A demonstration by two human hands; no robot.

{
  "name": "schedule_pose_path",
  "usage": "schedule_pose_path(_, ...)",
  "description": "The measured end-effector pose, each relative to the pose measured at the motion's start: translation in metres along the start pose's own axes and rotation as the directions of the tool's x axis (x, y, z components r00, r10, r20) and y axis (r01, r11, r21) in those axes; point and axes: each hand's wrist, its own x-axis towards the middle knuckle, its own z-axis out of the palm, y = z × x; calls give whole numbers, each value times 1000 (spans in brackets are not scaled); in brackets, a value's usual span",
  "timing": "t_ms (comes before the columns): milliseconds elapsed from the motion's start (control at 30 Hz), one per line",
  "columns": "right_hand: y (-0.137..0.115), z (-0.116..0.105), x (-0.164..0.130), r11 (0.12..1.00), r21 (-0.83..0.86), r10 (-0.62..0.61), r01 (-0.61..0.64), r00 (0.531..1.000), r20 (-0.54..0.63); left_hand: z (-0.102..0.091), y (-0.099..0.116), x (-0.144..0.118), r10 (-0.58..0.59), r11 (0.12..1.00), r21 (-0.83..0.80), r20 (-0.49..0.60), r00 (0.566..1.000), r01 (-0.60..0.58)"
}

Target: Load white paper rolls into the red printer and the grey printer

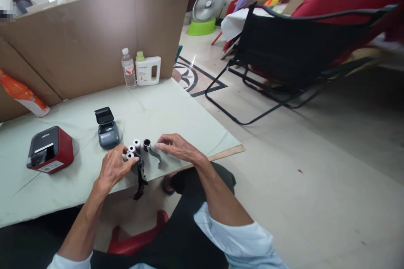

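Several small white paper rolls (131,149) stand bunched near the table's front edge. My left hand (114,167) closes about the nearest of them, its thumb on the near side and its fingers along the left. Beside the thumb a dark strip (140,176) hangs down over the table edge. A separate dark-cored roll (147,145) with a loose grey tail stands just right of the bunch. Right of that roll, my right hand (178,147) hovers with thumb and fingers apart, nothing visible in them. Behind the rolls sits a small dark label printer (108,133) with its lid raised.
A red and black box-shaped device (52,149) stands at the table's left. Farther back are an orange bottle (23,94), a water bottle (128,69) and a white detergent jug (148,70) against a cardboard screen (94,38). A black folding chair (284,46) holds a person at right.
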Motion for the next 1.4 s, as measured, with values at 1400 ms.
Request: schedule_pose_path(1400, 12, 15, 10, 984, -17, -179, 179, 961, -213, -42, -21, 33, 181, 874, -460, 16, 983, -154)
